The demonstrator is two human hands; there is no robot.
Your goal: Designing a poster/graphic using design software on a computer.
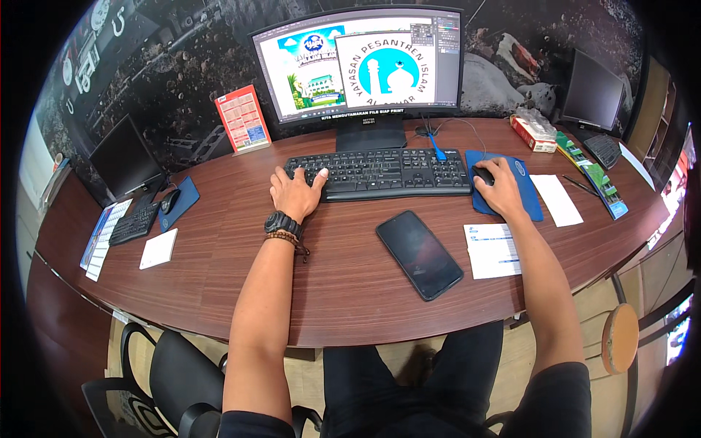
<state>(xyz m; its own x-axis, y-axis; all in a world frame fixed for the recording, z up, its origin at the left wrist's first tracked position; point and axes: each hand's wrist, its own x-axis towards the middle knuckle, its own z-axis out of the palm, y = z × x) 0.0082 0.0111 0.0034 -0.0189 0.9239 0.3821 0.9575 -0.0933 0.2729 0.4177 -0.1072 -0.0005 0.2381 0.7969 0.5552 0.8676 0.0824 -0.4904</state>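
My left hand (pixel 295 194) lies on the left end of a black keyboard (pixel 380 175), fingers spread over its keys. A black watch (pixel 283 223) and a beaded bracelet circle that wrist. At the keyboard's right end, my right hand (pixel 502 187) curls over a dark computer mouse (pixel 483 175), mostly hidden beneath the fingers. The mouse sits on a blue mouse pad (pixel 527 191). Behind the keyboard stands a curved monitor (pixel 358 66) showing graphics software with a round turquoise emblem and a poster design. A dark smartphone (pixel 420 254) rests screen up between my forearms.
Printed paper (pixel 485 252) lies partly under my right forearm, with a white sheet (pixel 556 200) beyond. A red desk calendar (pixel 243 120) stands left of the monitor; a red-and-white box (pixel 533 134) sits right. Other monitors (pixel 125 159) and keyboards flank the wooden desk (pixel 219 292). An office chair (pixel 186 369) is at lower left.
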